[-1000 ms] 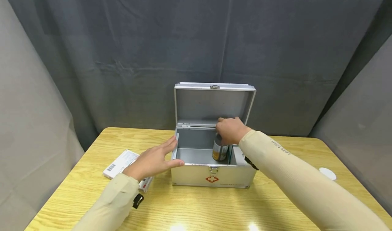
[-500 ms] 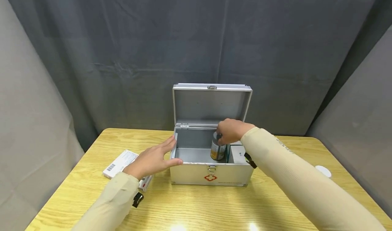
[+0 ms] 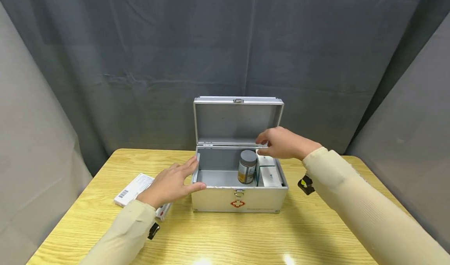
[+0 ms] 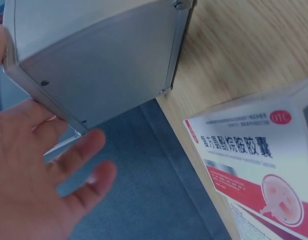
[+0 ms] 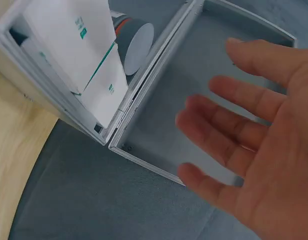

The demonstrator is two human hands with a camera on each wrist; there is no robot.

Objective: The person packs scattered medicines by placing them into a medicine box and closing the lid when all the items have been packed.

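Note:
A silver first-aid case (image 3: 214,199) with a red cross stands with its lid (image 3: 239,120) raised. Inside, a jar with a grey cap (image 3: 248,158) is upright, left of white boxes (image 3: 270,176) filling the right end. My left hand (image 3: 170,185) rests at the case's left rim, fingers spread; in the left wrist view its thumb is near the top edge and other fingers extend past the side wall. Above the case's back right corner, my right hand (image 3: 286,143) has loosely bent fingers, with nothing between them in the right wrist view.
Left of the case, flat medicine cartons (image 3: 133,189) lie partly under my left forearm; a red-and-white carton (image 4: 244,155) shows close up in the left wrist view. Grey curtain (image 3: 225,42) hangs behind the wooden table (image 3: 218,237), with pale cloth at both sides.
My right hand has let go of the jar and moved up and right, leaving it standing in the case. The left hand stays at the rim. My right arm now hides the round white disc.

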